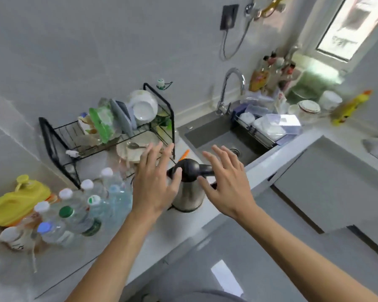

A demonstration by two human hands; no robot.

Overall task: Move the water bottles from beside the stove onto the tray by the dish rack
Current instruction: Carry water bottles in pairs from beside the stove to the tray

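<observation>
Several clear plastic water bottles (83,211) with white, green and blue caps stand packed together on the counter at the left, in front of the black wire dish rack (59,147). My left hand (155,182) hovers with fingers spread just right of the bottles, holding nothing. My right hand (226,182) is also spread and empty, over the sink's near edge. A steel kettle (188,192) with a black lid stands between the two hands. I cannot make out a tray under the bottles.
A yellow container (18,203) lies at the far left. The rack holds plates, a bowl and a green item. The sink (218,138) with its tap (229,88) lies behind the kettle. Food boxes, bottles and bowls crowd the counter's right end.
</observation>
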